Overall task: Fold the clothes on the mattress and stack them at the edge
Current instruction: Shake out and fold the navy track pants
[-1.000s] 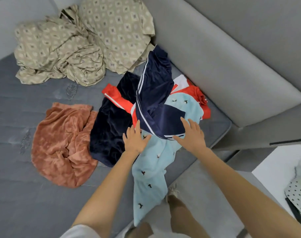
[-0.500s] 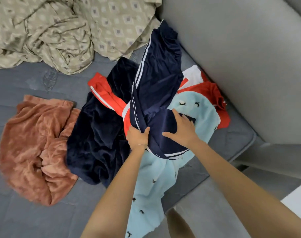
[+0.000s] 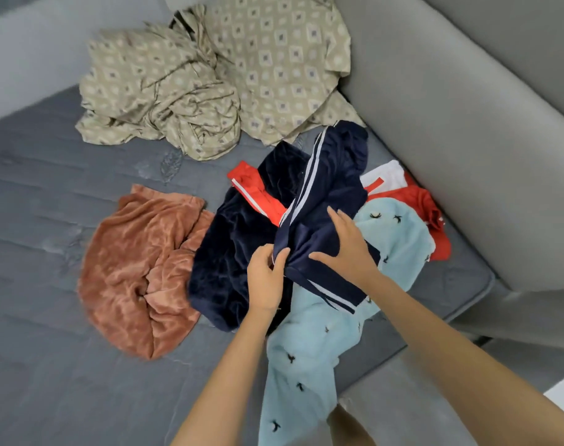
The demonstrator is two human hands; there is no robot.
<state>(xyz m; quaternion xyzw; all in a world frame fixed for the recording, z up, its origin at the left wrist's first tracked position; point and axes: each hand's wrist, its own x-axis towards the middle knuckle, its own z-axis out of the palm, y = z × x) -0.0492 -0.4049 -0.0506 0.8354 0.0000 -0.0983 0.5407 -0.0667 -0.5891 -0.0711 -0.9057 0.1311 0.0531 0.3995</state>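
Note:
A heap of clothes lies at the right corner of the grey mattress (image 3: pixel 65 365). On top is a navy garment with white stripes (image 3: pixel 332 188). My left hand (image 3: pixel 266 280) pinches its near edge. My right hand (image 3: pixel 348 249) lies on the same garment with the fingers curled over the cloth. Under it are a dark navy velvet piece (image 3: pixel 232 262), a red and white garment (image 3: pixel 412 201) and a light blue garment with small black marks (image 3: pixel 309 349) that hangs over the mattress edge. A rust-coloured velvet piece (image 3: pixel 139 272) lies apart to the left.
A crumpled beige patterned sheet (image 3: pixel 164 101) and a matching pillow (image 3: pixel 280 66) sit at the far end. A grey padded bed frame (image 3: pixel 467 156) runs along the right side. My legs stand on the grey floor (image 3: pixel 402 397) below the mattress edge.
My hands went from resting open on the pile to gripping the navy striped garment. The camera view pulled back and shifted, showing more of the mattress.

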